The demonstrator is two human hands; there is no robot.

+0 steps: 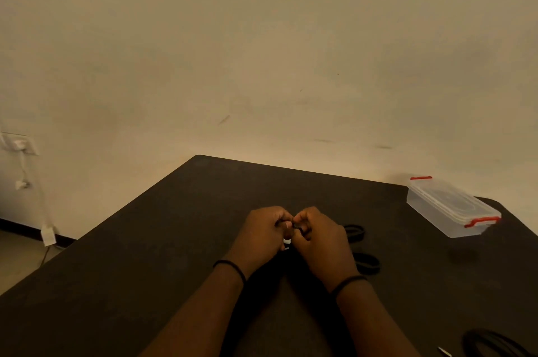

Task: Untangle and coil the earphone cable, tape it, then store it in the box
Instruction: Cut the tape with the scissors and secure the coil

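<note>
My left hand (263, 235) and my right hand (318, 240) meet fingertip to fingertip over the middle of the dark table (145, 254). Between them they pinch a black earphone cable (297, 228); most of it is hidden under the fingers. Just right of my right hand lie two black coiled cables, one farther back (355, 232) and one nearer (367, 263). The clear plastic box (451, 206) with red latches stands shut at the table's far right corner.
A black roll or coil (495, 343) lies at the bottom right edge with a small pale object (444, 351) beside it. The wall (262, 65) stands behind the table. At the left, a wall socket (20, 144) has a white cable hanging to the floor.
</note>
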